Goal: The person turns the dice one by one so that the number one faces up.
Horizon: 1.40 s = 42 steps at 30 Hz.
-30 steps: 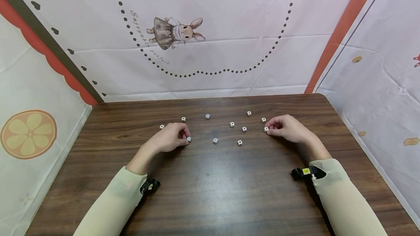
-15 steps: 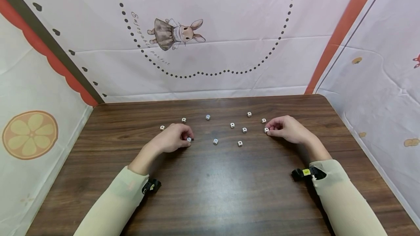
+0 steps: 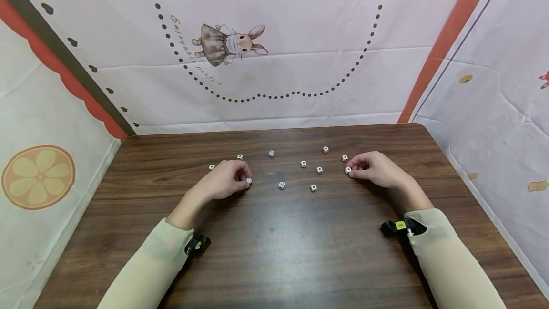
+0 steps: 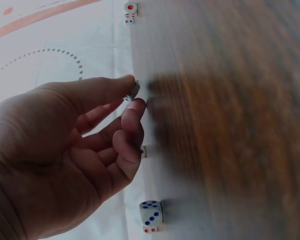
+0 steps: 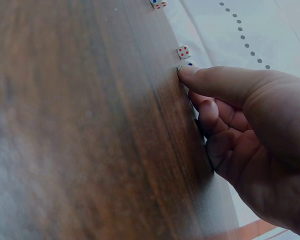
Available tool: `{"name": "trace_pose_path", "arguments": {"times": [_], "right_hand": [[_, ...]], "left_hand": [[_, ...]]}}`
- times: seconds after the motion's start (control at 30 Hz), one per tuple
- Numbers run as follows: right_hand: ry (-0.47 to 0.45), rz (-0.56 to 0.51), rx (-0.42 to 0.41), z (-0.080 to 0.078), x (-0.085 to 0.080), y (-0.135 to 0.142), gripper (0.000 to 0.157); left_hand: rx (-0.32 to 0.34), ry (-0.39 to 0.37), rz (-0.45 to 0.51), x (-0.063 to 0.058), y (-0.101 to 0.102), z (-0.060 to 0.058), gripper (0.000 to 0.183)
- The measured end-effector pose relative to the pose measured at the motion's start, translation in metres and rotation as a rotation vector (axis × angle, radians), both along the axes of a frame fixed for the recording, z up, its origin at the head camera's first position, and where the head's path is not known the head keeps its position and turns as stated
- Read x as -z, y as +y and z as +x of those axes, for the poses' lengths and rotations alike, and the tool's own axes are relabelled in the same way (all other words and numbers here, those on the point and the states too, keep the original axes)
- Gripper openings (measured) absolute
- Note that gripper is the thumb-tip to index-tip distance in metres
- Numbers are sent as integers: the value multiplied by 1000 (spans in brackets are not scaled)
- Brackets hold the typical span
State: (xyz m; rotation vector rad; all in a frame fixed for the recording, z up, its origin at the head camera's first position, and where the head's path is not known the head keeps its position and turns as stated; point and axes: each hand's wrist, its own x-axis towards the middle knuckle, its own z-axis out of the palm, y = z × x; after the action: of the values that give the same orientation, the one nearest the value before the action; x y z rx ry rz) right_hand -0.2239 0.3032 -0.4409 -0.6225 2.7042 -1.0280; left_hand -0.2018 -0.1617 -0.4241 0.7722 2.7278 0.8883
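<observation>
My left hand (image 3: 223, 179) pinches a small white die (image 3: 249, 181) between thumb and fingers, on the left half of the brown table. In the left wrist view that die (image 4: 133, 91) is tilted and mostly covered by the fingertips. My right hand (image 3: 374, 169) holds another white die (image 3: 348, 170) at the tips of its thumb and fingers, farther right. The right wrist view shows the thumb largely hiding this die (image 5: 185, 66). Just behind it lies a die (image 3: 345, 158) with one dot on top. Between the hands, a die (image 3: 281, 185) shows several blue dots.
Several more dice lie on the wooden table (image 3: 274, 252), among them a die (image 3: 313, 188) near the middle and a die (image 3: 271, 153) toward the back. Two dice, one of them this die (image 3: 212, 167), lie behind the left hand. Printed cloth (image 3: 300, 23) hangs behind the table.
The die in my left fingers has turned and shifted slightly right. The left fingers reached forward over it, then drew back a little. The right hand and the other dice stay put.
</observation>
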Motion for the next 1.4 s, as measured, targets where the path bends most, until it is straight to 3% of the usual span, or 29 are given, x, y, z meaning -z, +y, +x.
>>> {"name": "trace_pose_path", "arguments": {"times": [0.77, 1.03, 1.4], "right_hand": [[-1, 3, 0, -1, 0, 1, 9], [-4, -6, 0, 0, 1, 1, 8], [-6, 0, 4, -1, 0, 1, 7]], "left_hand": [[3, -38, -31, 2, -4, -1, 20], [-38, -27, -45, 2, 1, 0, 28], [-13, 12, -71, 1, 2, -1, 15]]}}
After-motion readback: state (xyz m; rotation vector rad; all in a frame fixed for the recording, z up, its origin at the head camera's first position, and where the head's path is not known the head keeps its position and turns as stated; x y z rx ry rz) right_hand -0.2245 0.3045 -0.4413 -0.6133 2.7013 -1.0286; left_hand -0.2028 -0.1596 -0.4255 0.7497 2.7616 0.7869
